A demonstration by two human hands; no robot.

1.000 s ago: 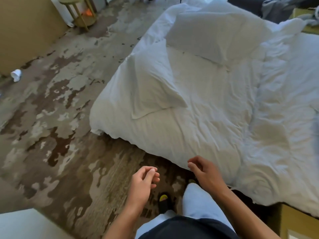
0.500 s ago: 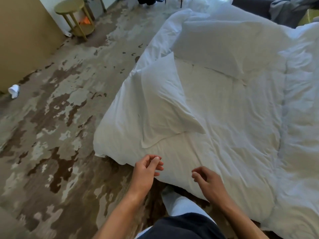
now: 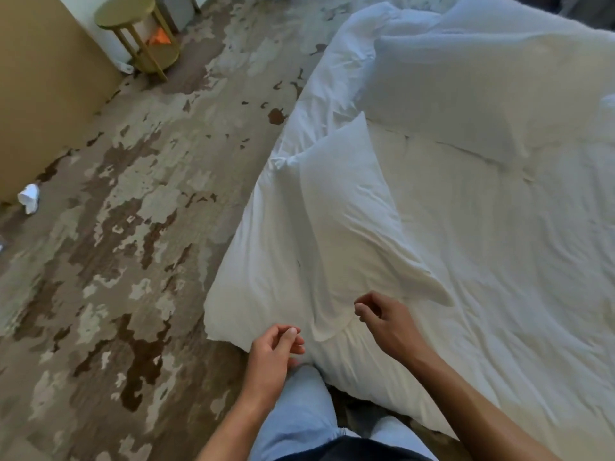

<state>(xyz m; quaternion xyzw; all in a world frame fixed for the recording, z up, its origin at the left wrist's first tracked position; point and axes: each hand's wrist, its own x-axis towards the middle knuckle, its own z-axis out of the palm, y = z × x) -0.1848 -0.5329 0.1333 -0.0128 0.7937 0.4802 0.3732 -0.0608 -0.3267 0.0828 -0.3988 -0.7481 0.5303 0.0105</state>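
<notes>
**Hands arriving at the near pillow, nothing yet held.**
Our fingers [image 3: 290,333] are loosely curled and empty. Since a second ago the left hand [image 3: 271,352] and right hand [image 3: 387,322] have advanced from over the carpet [image 3: 133,227] to the duvet [image 3: 499,261] corner, so we judge a grasp imminent. The pillow [image 3: 349,227] lies slantwise there, its lower flap just beside the right hand. Open carpet lies left, with the stool [image 3: 139,34] well apart.
</notes>
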